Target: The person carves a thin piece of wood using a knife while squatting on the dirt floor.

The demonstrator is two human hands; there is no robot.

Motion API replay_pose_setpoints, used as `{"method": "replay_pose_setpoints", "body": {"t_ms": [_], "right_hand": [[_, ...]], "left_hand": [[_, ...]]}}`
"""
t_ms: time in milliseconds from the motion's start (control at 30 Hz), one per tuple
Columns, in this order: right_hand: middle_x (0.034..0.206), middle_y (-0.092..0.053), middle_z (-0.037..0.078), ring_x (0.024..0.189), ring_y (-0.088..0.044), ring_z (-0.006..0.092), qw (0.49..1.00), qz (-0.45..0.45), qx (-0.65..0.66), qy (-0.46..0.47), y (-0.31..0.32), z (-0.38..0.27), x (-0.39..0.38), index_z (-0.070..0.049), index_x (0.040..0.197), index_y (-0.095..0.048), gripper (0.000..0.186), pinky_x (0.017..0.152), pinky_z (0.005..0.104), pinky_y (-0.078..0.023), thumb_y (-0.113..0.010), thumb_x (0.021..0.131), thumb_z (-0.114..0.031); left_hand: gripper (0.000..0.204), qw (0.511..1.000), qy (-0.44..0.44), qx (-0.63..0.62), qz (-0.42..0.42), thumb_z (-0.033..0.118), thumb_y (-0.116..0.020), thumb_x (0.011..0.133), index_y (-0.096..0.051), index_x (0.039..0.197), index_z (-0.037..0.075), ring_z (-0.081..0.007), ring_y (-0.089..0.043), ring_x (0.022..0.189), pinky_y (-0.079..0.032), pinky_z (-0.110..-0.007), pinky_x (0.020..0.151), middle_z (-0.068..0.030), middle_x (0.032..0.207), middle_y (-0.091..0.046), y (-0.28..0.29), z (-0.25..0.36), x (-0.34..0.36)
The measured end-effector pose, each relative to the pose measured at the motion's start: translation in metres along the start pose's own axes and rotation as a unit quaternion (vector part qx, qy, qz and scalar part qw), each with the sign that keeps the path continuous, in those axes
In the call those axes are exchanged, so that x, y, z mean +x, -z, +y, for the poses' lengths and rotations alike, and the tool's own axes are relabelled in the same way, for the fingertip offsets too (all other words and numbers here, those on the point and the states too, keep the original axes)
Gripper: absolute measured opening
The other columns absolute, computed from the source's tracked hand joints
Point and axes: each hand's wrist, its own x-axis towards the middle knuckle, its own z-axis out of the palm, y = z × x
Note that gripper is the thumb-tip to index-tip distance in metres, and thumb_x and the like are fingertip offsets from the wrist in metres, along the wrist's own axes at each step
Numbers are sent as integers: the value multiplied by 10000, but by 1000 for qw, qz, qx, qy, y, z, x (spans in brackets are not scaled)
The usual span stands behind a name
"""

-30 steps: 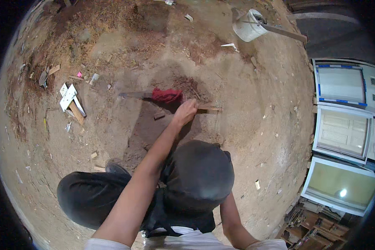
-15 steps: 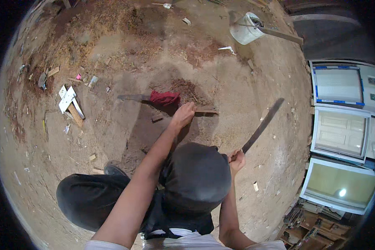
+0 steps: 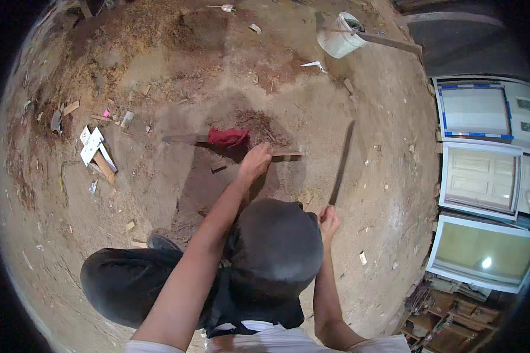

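My right hand (image 3: pixel 328 221) is closed round the near end of a machete (image 3: pixel 342 167). Its long dark blade points away from me, leaning slightly right, clear of the wood. My left hand (image 3: pixel 257 160) grips a thin wooden stick (image 3: pixel 287 154), whose end sticks out to the right of my fingers. Just beyond and left of that hand, a crumpled dark red cloth (image 3: pixel 228 138) lies beside a patch of wood chips (image 3: pixel 265 126). What the stick rests on is hidden behind my hand. My knee in black trousers (image 3: pixel 280 244) is bent up between my forearms.
A white bucket (image 3: pixel 340 40) holding something dark stands far right near a wooden beam (image 3: pixel 391 43). Framed panels (image 3: pixel 480 179) lean along the right side. White boards with a wooden piece (image 3: pixel 97 152) lie at left. Scraps litter the dirt floor (image 3: pixel 383 235).
The machete has swung leftward, its tip shifting from far right to more nearly straight ahead. My right hand has moved slightly left and away from me. My left hand stays on the stick.
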Motion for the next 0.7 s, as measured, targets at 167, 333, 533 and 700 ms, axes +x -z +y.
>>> {"method": "replay_pose_setpoints", "body": {"t_ms": [167, 333, 533, 700], "right_hand": [[651, -521, 93, 499, -501, 176, 982, 46, -180, 20, 8, 58, -8, 11, 767, -525, 378, 493, 344, -432, -462, 981, -294], [605, -519, 97, 520, -529, 210, 934, -52, -349, -54, -17, 63, 18, -5, 743, -539, 486, 554, 357, -435, -426, 985, -411], [553, -399, -14, 430, -390, 79, 999, -12, -27, -23, 0, -7, 2, -81, 689, -463, 459, 385, 248, -274, -496, 967, -445], [543, -435, 69, 450, -444, 143, 996, -5, -23, 85, -4, -12, 0, -22, 701, -461, 510, 419, 311, -340, -478, 965, -458]], "left_hand": [[127, 999, -2, 9, 47, 90, -561, 781, -629, 864, 21, -282, -585, 936, -489, -372, 843, -126, 903, -552, 14, 7, 3], [123, 999, -18, -4, 38, 99, -560, 783, -633, 847, 23, -281, -592, 956, -494, -372, 838, -134, 932, -565, 1, 0, 11], [188, 999, -12, 28, 36, 94, -558, 802, -636, 947, 5, -294, -598, 960, -503, -380, 835, -143, 963, -568, -6, -8, 6], [188, 998, -21, 8, 59, 92, -550, 814, -636, 958, 7, -302, -595, 950, -504, -390, 817, -151, 965, -563, 5, -6, -6]]}}
